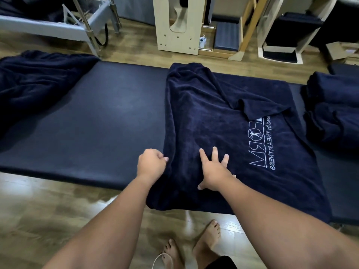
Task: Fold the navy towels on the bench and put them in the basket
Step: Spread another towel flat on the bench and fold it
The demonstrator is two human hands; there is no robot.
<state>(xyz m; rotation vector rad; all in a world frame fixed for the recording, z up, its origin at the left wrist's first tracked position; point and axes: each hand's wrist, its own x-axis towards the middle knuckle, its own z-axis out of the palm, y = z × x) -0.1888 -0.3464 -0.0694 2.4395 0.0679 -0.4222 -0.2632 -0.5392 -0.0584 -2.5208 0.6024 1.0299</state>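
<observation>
Navy terry cloth, a towel (pixel 223 117) with white lettering stitched near its right side, lay spread across the padded bench (pixel 108 117), its near edge hanging over the bench's front. The person's left hand (pixel 151 164) was at the towel's left edge, fingers curled in and pinching the fabric there. Just to its right, the right hand (pixel 214 171) lay flat on the cloth with fingers spread wide, pressing it down beside the lettering. One far corner of the towel was flopped back over itself toward the right.

At the bench's far left sat a rumpled heap of navy towels (pixel 37 82); at the right end a stack of folded navy towels (pixel 334 113) rested against the spread towel's edge. The bench top was dark navy vinyl, with wooden flooring (pixel 48 206) beneath and two bare feet (pixel 196 247) near its front. Pale wooden equipment (pixel 174 26) and a grey metal frame (pixel 58 26) stood across the room.
</observation>
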